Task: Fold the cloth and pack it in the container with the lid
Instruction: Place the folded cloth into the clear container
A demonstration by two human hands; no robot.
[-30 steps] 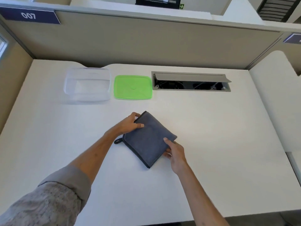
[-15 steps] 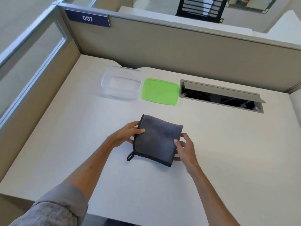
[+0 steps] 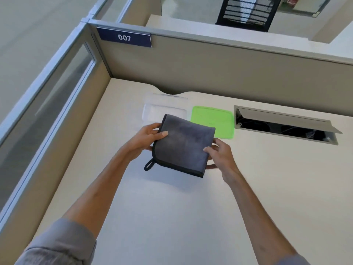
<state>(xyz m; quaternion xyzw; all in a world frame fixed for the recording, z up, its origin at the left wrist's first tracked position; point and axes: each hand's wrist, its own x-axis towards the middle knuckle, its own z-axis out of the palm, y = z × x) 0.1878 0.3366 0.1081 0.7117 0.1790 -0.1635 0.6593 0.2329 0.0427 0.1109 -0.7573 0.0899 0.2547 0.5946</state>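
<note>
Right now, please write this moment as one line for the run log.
stage: carrying | cloth: folded, held by left hand and right hand | container: open | lid: on desk

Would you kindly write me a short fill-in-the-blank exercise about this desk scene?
1. The folded grey cloth is held by ____ hands.
2. The lid lying on the desk is ____ in colour.
3. The clear container lies to the ____ of the lid.
4. The sign on the partition reads ____.

Missing words: both; green; left; 007
</note>
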